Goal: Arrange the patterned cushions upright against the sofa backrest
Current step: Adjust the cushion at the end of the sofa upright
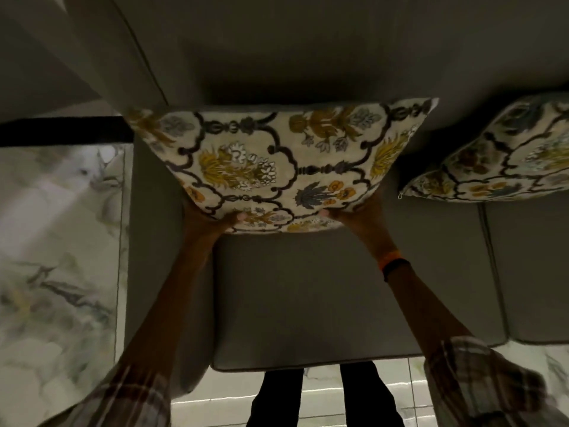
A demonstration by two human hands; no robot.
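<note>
A cream cushion with yellow flowers and dark scrollwork point(277, 161) leans against the grey sofa backrest point(277, 50), its lower edge lifted off the seat. My left hand point(212, 217) grips the cushion's bottom left edge, thumb on the front. My right hand point(354, 215) grips its bottom right edge in the same way. A second cushion with the same pattern point(508, 158) rests against the backrest at the right, partly cut off by the frame.
The grey seat cushion point(308, 297) lies below my arms, with the sofa's left armrest point(147, 241) beside it. A seam point(489, 241) divides it from the seat on the right. Marble-look floor point(55, 257) spreads to the left. My legs stand at the sofa's front edge.
</note>
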